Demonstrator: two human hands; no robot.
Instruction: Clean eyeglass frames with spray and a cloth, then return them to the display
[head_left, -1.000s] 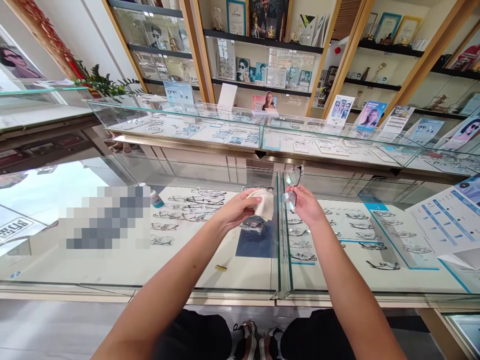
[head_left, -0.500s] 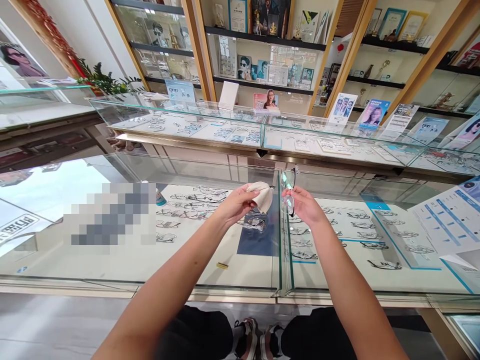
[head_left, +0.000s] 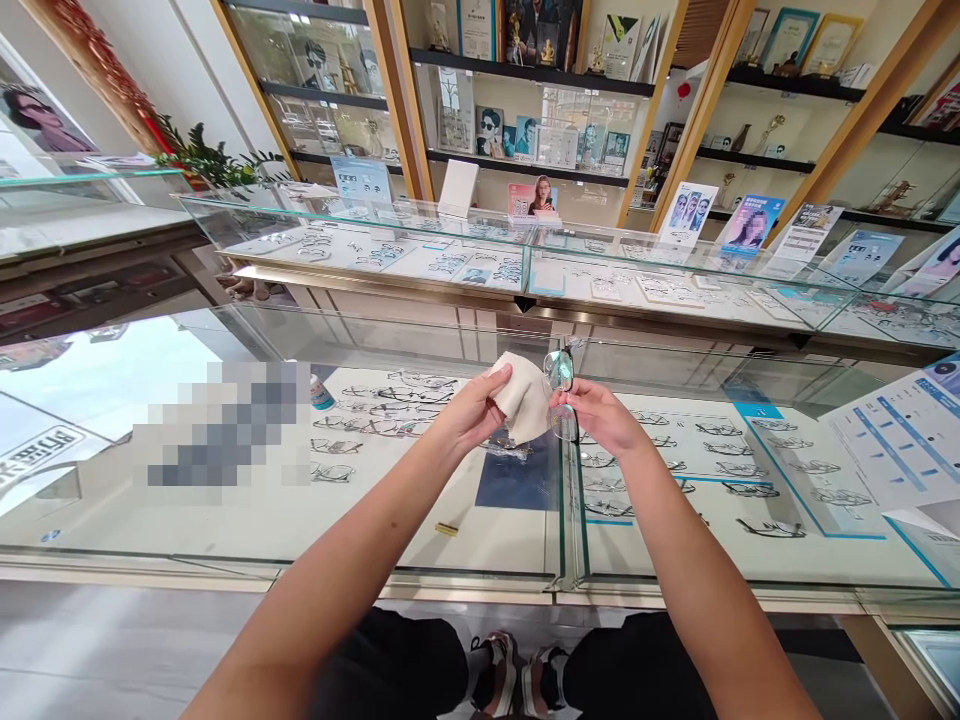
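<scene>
Above the glass counter, my left hand pinches a cream cleaning cloth, which hangs spread out with its right edge against or close to the glasses. My right hand grips a pair of eyeglasses near the bridge, held on end with one lens above the fingers and the other below. The frame's dark side faces right, and the upper lens shows a greenish reflection. Whether the cloth touches the lower lens I cannot tell. Under my hands, a dark blue mat shows through the counter top.
Rows of eyeglasses lie inside the glass display counter. A small bottle stands to the left, and a gold-coloured tag lies nearer me. A printed card leans at right. A second display counter runs behind.
The cloth has opened out from a bunched shape in my left hand. My right hand has brought the eyeglasses left, up beside the cloth.
</scene>
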